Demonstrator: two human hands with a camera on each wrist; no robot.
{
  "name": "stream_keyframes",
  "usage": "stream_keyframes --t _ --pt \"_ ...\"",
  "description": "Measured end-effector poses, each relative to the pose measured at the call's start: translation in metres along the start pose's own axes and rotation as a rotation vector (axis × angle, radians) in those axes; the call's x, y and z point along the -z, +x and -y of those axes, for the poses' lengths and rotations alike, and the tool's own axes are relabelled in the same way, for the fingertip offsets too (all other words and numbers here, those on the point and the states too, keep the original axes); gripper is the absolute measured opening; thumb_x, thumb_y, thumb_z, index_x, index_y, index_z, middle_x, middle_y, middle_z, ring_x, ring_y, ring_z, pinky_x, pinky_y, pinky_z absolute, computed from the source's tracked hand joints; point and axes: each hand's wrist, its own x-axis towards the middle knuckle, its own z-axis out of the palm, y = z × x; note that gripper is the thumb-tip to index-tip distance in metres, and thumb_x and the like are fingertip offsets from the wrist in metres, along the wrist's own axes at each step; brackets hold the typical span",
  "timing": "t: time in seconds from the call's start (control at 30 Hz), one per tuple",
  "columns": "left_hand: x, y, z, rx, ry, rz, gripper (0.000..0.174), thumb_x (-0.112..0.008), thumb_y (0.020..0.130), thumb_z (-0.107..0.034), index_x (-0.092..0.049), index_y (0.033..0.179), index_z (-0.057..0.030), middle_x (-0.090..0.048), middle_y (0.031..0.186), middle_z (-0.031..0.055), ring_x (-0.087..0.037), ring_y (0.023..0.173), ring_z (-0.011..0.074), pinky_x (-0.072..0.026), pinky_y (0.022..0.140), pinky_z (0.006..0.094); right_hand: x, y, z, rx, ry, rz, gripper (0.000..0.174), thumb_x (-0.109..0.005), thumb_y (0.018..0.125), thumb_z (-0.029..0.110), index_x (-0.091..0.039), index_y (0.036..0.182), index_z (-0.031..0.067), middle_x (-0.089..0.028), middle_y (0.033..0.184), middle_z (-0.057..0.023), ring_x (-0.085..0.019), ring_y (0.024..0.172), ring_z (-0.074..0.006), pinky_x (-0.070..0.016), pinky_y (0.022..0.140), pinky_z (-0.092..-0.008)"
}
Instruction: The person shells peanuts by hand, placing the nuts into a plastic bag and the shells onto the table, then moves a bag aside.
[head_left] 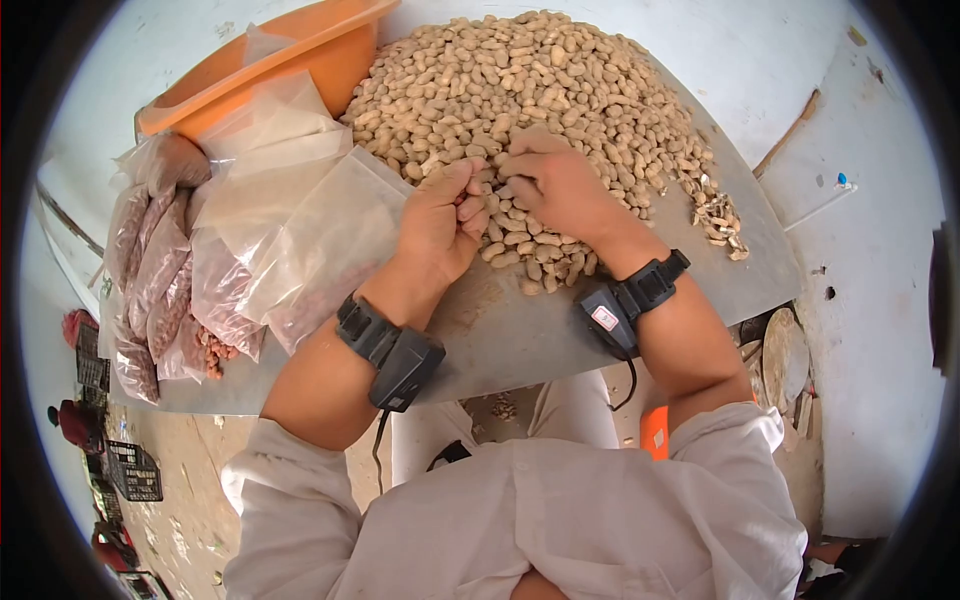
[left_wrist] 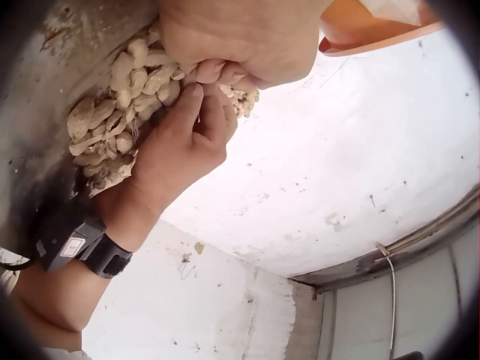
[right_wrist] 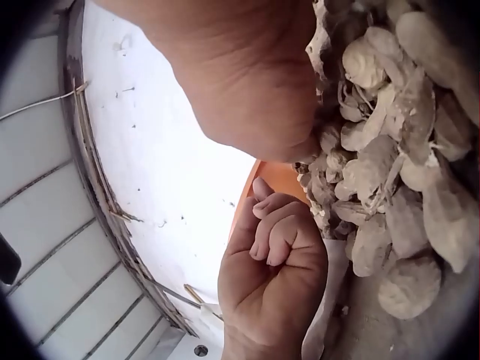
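A large heap of unshelled peanuts [head_left: 540, 90] covers the grey tabletop [head_left: 470, 345] in front of the person. At the heap's near edge the left hand [head_left: 435, 225] has its fingers curled toward the palm, with reddish peanut kernels [head_left: 462, 200] showing between them. The right hand [head_left: 560, 190] is just beside it, bent fingers down among the peanuts; I cannot tell whether it holds one. In the left wrist view, the right hand's [left_wrist: 180, 154] thumb and fingertips come close under the left hand [left_wrist: 240, 37]. The right wrist view shows the left hand's [right_wrist: 274, 262] curled fingers near the peanuts [right_wrist: 375, 172].
Clear plastic bags of reddish kernels [head_left: 150, 270] lie at the table's left, overlapped by flatter clear bags [head_left: 320, 220]. Behind them stands an orange basin [head_left: 270, 65]. Broken shells [head_left: 718, 215] lie right of the heap. Black crates [head_left: 133, 470] are on the floor at left.
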Motion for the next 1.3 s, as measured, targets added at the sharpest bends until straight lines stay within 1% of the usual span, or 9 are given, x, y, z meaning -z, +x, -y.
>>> stream_keyframes --t 0.07,0.2,0.23,0.47,0.53,0.73,0.87,1.07,1.3 --pt "-0.002 -0.001 0.000 -0.039 0.065 -0.022 0.015 -0.051 0.092 -0.013 -0.055 0.101 -0.0009 -0.049 0.071 0.0004 -0.036 0.052 0.0051 -0.0286 0.044 0.0174 0.003 0.002 -0.002 0.023 0.114 -0.146 0.014 -0.059 0.070 -0.001 -0.064 0.083 0.0033 -0.055 0.084 -0.0082 -0.056 0.079 -0.0265 -0.0465 0.070 -0.0356" --pt "-0.011 -0.008 0.002 -0.139 0.216 -0.011 0.024 -0.055 0.090 -0.010 -0.055 0.111 0.0008 -0.049 0.071 -0.0018 -0.036 0.053 0.0045 -0.0290 0.045 0.0172 0.009 0.001 0.010 -0.174 0.511 -0.148 0.013 -0.060 0.075 -0.002 -0.063 0.087 0.0034 -0.057 0.086 -0.0039 -0.052 0.072 -0.0137 -0.0431 0.064 -0.0250" --pt "-0.012 -0.008 0.004 -0.165 0.250 0.018 0.027 -0.056 0.089 -0.009 -0.055 0.114 0.0012 -0.049 0.072 -0.0023 -0.037 0.053 0.0041 -0.0289 0.045 0.0172 0.010 0.001 0.014 -0.217 0.508 -0.143 0.009 -0.060 0.079 -0.001 -0.063 0.086 0.0034 -0.056 0.081 0.0000 -0.048 0.067 -0.0069 -0.0400 0.059 -0.0207" --pt "-0.012 -0.012 0.008 -0.329 0.593 0.081 0.029 -0.061 0.085 -0.007 -0.057 0.112 0.0039 -0.055 0.081 -0.0047 -0.045 0.065 0.0007 -0.0375 0.056 0.0152 0.009 -0.001 0.017 -0.417 0.903 -0.108 0.007 -0.064 0.080 0.002 -0.064 0.087 0.0014 -0.059 0.075 0.0010 -0.048 0.063 -0.0039 -0.0400 0.055 -0.0185" --pt "-0.008 -0.009 0.005 -0.321 0.592 0.117 0.028 -0.061 0.085 -0.007 -0.058 0.111 0.0039 -0.055 0.080 -0.0047 -0.045 0.065 0.0006 -0.0378 0.056 0.0149 0.005 0.001 0.022 -0.470 1.095 -0.216 0.009 -0.064 0.080 0.004 -0.064 0.088 0.0005 -0.060 0.077 -0.0002 -0.051 0.065 -0.0046 -0.0411 0.056 -0.0183" --pt "-0.010 -0.009 0.007 -0.462 0.620 0.131 0.022 -0.061 0.086 -0.007 -0.060 0.106 0.0018 -0.056 0.077 -0.0052 -0.045 0.065 0.0004 -0.0379 0.057 0.0141 0.001 -0.001 0.016 -0.534 1.274 -0.093 0.022 -0.061 0.085 0.012 -0.062 0.103 -0.0013 -0.063 0.084 -0.0038 -0.053 0.070 -0.0086 -0.0442 0.064 -0.0201" --pt "-0.002 -0.001 0.009 -0.591 0.657 0.178 0.019 -0.059 0.087 -0.010 -0.060 0.103 0.0004 -0.059 0.078 -0.0032 -0.044 0.062 0.0005 -0.0359 0.053 0.0138 -0.007 0.000 0.027 -0.562 1.439 -0.157 0.024 -0.057 0.087 0.010 -0.059 0.108 -0.0024 -0.062 0.087 -0.0043 -0.053 0.074 -0.0086 -0.0439 0.067 -0.0205" --pt "-0.010 -0.011 0.005 -0.334 0.496 0.132 0.024 -0.059 0.088 -0.015 -0.061 0.106 0.0012 -0.062 0.079 -0.0007 -0.043 0.058 0.0001 -0.0319 0.048 0.0138 -0.007 0.000 0.025 -0.508 1.505 -0.155 0.024 -0.057 0.087 0.007 -0.059 0.109 -0.0031 -0.061 0.088 -0.0046 -0.053 0.074 -0.0089 -0.0446 0.067 -0.0204" --pt "-0.009 -0.010 0.002 -0.444 0.834 0.085 0.024 -0.060 0.086 -0.013 -0.062 0.104 0.0032 -0.064 0.081 0.0018 -0.054 0.066 0.0069 -0.0439 0.059 0.0211 -0.009 -0.002 0.020 -0.549 1.187 -0.149 0.025 -0.060 0.085 0.008 -0.061 0.108 -0.0017 -0.061 0.089 -0.0043 -0.054 0.076 -0.0075 -0.0456 0.066 -0.0202"
